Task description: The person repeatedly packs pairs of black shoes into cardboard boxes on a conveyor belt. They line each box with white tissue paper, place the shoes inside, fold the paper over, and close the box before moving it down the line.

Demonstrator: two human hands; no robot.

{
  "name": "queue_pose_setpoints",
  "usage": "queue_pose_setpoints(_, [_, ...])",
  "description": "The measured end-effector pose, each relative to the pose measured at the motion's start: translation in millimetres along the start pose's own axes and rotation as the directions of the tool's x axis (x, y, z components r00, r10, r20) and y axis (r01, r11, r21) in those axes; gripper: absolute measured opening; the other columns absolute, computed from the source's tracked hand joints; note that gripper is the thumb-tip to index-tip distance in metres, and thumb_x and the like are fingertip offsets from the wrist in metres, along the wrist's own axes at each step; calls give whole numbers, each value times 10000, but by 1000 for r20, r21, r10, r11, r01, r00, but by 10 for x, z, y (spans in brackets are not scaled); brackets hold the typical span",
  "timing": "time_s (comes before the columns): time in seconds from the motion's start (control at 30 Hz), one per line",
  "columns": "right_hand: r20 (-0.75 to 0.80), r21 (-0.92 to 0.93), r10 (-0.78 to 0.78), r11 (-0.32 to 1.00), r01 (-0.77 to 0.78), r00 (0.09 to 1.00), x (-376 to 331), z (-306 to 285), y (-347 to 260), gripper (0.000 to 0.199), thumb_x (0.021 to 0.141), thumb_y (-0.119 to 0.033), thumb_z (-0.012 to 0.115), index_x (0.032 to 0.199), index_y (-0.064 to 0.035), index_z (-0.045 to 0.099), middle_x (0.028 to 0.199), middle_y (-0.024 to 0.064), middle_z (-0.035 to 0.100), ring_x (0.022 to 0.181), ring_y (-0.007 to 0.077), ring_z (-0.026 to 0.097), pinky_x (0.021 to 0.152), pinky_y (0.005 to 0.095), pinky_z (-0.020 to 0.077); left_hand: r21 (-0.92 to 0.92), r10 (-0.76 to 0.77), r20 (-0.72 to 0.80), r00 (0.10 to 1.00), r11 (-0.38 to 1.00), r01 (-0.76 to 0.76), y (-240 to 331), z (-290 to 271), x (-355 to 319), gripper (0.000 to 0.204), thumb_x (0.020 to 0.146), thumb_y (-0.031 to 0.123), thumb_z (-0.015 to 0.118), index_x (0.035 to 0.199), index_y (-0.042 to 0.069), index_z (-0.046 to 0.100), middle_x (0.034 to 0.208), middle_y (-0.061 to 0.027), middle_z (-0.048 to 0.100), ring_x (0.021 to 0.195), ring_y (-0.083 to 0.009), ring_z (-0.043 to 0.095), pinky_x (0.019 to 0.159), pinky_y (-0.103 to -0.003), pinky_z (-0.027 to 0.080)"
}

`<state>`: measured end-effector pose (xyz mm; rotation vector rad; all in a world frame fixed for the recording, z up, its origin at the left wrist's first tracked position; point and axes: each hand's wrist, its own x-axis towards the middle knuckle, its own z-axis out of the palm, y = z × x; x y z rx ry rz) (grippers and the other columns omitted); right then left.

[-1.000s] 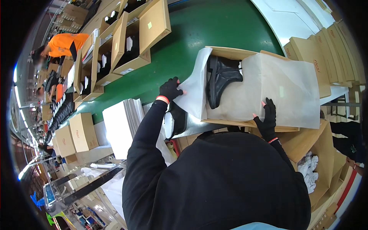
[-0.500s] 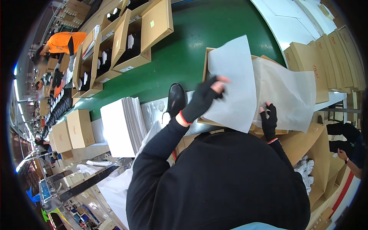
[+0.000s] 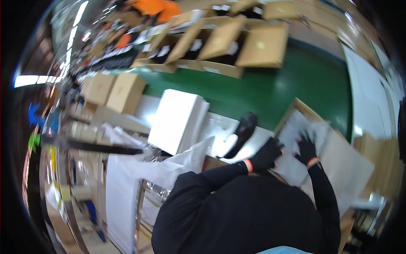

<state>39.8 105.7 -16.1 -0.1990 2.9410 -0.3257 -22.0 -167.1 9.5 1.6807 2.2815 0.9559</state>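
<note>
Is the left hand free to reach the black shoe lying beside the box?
Probably yes: the left hand rests on the white paper, and the black shoe lies just beyond it with nothing between them.

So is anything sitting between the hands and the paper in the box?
Nothing visible. Both gloved hands, left hand and right hand, lie directly on the white paper in the open box. The black shoe lies apart, to the left of the box, beside the left hand. The picture is blurred, so finer detail is unclear.
</note>
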Motion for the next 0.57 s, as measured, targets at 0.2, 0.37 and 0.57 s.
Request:
queue_pose_setpoints(0.2, [-244, 279, 213, 950, -141, 946, -688, -84, 302, 611, 701, -164, 780, 1238, -13, 530, 1229, 167, 566, 1171, 340, 501, 1017, 425, 379, -561, -442, -299, 846, 799, 219, -88, -1029, -499, 223, 886, 149, 643, 1094, 70, 630, 1148, -134, 601, 1109, -264, 550, 957, -364, 427])
queue_pose_setpoints(0.37, [-75, 311, 305, 912, -269, 949, -888, -460, -179, 158, 672, -148, 712, 734, -51, 604, 740, 141, 624, 740, 330, 621, 662, 418, 480, -74, -391, -845, 363, 759, 646, -1407, -2310, -1894, 343, 880, 219, 621, 1184, 61, 591, 1132, -162, 626, 1090, -300, 587, 935, -368, 454])
queue_pose_setpoints(0.57, [124, 199, 102, 972, -125, 987, -1444, -114, -46, 227, 619, -253, 730, 624, -68, 598, 656, 142, 600, 688, 360, 607, 631, 458, 479, -66, -768, -632, -107, -84, 994, -1995, -2843, -3352, 852, 712, 606, 693, 1244, -26, 486, 1168, -211, 591, 1061, -377, 588, 886, -452, 472])
